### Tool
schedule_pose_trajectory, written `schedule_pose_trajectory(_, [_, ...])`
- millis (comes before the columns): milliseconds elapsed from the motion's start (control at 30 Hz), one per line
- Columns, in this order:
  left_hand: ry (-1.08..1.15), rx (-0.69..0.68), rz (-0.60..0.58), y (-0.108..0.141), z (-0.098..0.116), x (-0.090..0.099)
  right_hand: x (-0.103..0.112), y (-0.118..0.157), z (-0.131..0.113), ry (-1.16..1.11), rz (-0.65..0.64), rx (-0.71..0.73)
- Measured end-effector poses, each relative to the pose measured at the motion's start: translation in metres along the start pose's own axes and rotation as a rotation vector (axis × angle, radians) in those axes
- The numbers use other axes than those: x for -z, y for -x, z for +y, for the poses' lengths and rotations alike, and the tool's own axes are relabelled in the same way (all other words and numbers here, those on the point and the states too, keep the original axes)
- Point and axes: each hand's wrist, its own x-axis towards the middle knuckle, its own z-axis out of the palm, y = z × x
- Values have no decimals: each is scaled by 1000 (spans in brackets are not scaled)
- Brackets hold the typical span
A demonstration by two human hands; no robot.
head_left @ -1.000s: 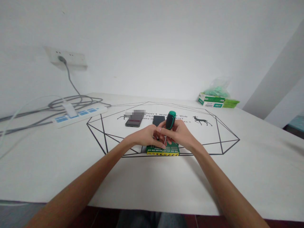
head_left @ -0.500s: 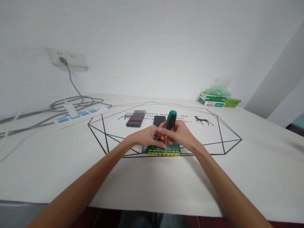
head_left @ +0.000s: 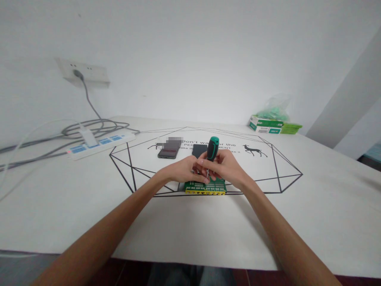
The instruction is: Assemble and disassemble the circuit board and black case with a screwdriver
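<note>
While we look down past our two bare arms, the green board (head_left: 204,186) is the first thing we meet, and we will tell every place from it. It lies flat on the white table (head_left: 190,226), with a yellow strip along its near edge.

Right over the board are our hands. Our right hand (head_left: 228,169) is curled tight round the screwdriver (head_left: 212,151). The tool stands almost upright, with its green and black handle sticking up above our fingers and its thin metal tip pointing down at the board. Our left hand (head_left: 181,171) is bent in beside the tip, fingers pinched close to it. Our fingers hide the spot, so we cannot tell if the left hand holds a small screw or only steadies the tip.

We think the work is in the middle. The tool is on the board, but we cannot see which screws are done and which are left.

Just behind the board lie two dark phones (head_left: 169,151), side by side. Far to the left of the board is a power strip (head_left: 98,143) with grey cables (head_left: 89,128). Far behind the board to the right, by the wall, sit green boxes (head_left: 268,125).
</note>
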Motion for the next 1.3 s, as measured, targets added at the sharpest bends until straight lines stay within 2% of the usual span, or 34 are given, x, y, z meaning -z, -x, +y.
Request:
schedule_pose_trajectory(200, [-35,69,37,-1,-3,-3,0,0,0,15,11,-8])
schedule_pose_trajectory(467, [-28,55,-18,1,2,1,1,-1,2,21,-2,13])
schedule_pose_trajectory(700, [-70,55,45,1,-5,-2,-1,1,-4,27,12,1])
schedule_pose_trajectory(1000, [-15,31,-37,2,0,0,-1,0,1,26,-13,14])
schedule_pose_trajectory(1300, [-65,36,22,-1,-7,-2,-4,0,-2,0,65,-6])
